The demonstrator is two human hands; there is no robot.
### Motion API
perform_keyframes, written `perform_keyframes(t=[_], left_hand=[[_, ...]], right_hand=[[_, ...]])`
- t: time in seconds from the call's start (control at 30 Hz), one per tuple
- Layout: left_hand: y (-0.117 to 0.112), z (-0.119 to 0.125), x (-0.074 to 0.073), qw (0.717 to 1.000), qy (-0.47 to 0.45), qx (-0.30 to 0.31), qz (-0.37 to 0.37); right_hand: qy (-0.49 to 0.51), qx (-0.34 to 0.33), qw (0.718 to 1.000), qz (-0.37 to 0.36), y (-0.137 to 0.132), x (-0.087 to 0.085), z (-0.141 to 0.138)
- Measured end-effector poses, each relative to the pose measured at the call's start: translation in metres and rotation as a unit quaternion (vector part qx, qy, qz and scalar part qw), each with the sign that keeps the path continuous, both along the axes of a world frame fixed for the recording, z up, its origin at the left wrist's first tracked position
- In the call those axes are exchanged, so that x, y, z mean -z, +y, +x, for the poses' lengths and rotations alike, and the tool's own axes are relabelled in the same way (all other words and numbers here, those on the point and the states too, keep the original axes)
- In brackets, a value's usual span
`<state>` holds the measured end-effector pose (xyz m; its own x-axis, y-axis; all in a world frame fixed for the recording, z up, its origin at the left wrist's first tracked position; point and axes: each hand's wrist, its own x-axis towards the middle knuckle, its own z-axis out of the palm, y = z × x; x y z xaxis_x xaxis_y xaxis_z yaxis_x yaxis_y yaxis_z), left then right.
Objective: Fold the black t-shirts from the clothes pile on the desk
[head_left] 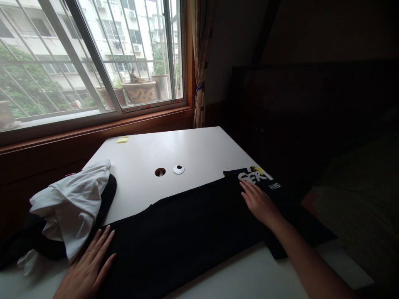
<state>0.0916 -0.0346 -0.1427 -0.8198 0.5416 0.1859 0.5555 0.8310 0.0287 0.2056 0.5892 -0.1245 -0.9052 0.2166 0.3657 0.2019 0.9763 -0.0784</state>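
A black garment (187, 224) with white and yellow lettering near its right end lies spread across the white table. Flat on its left part rests my left hand (90, 257), fingers stretched out and nothing held. My right hand (257, 199) presses on the cloth beside the white print, its fingers extended. One dark part of the garment reaches past my right forearm toward the table's right edge. The garment's kind is hard to make out in the dim light.
A heap of white cloth (73, 203) and dark cloth sits at the table's left. The white table (199, 145) has a round hole (160, 172), a loose round cap (178, 169) and a yellow sticky note (122, 140). Behind it stand a barred window and a tied curtain (201, 62).
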Motion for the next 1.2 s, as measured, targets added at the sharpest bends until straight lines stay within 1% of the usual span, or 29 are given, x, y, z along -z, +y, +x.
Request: perform_keyframes(t=[0.1,0.17,0.2,0.23,0.3,0.4,0.5,0.6,0.7,0.87,1.0,1.13,1.2], left_hand=[[-0.005,0.004,0.000,0.999,-0.024,-0.029,-0.002],[-0.005,0.006,-0.002,0.998,-0.042,-0.051,-0.004],[-0.004,0.007,-0.002,0.997,-0.049,-0.058,-0.004],[-0.004,0.007,-0.003,0.997,-0.053,-0.062,-0.004],[-0.002,0.007,-0.004,0.996,-0.057,-0.064,-0.003],[-0.002,0.007,-0.004,0.996,-0.058,-0.063,-0.002],[-0.002,0.006,-0.002,0.997,-0.054,-0.059,0.001],[-0.002,0.008,0.000,0.997,-0.051,-0.060,0.002],[-0.001,0.009,0.001,0.997,-0.051,-0.061,0.000],[0.000,0.011,0.000,0.997,-0.051,-0.065,-0.003],[0.001,0.013,-0.002,0.996,-0.061,-0.071,0.003],[0.008,0.016,-0.006,0.994,-0.069,-0.079,-0.004],[0.016,0.017,-0.008,0.994,-0.070,-0.078,-0.013]], right_hand=[[0.015,0.044,0.998,0.029,-0.005,-0.008,0.007],[0.009,0.073,0.997,0.023,-0.007,-0.013,0.012],[0.001,0.087,0.996,0.007,-0.007,-0.014,0.015],[-0.010,0.100,0.995,-0.019,-0.005,-0.015,0.017],[-0.044,0.134,0.986,-0.094,-0.001,-0.017,0.021],[-0.099,0.176,0.955,-0.215,0.009,-0.019,0.028],[-0.125,0.163,0.933,-0.296,0.018,-0.022,0.035],[-0.133,0.130,0.922,-0.341,0.022,-0.026,0.041],[-0.134,0.117,0.914,-0.364,0.022,-0.029,0.043],[-0.108,0.155,0.912,-0.363,0.020,-0.026,0.044],[-0.111,0.147,0.908,-0.377,0.023,-0.025,0.044],[-0.087,0.141,0.905,-0.393,0.028,-0.026,0.044],[-0.078,0.152,0.900,-0.401,0.031,-0.025,0.044]])
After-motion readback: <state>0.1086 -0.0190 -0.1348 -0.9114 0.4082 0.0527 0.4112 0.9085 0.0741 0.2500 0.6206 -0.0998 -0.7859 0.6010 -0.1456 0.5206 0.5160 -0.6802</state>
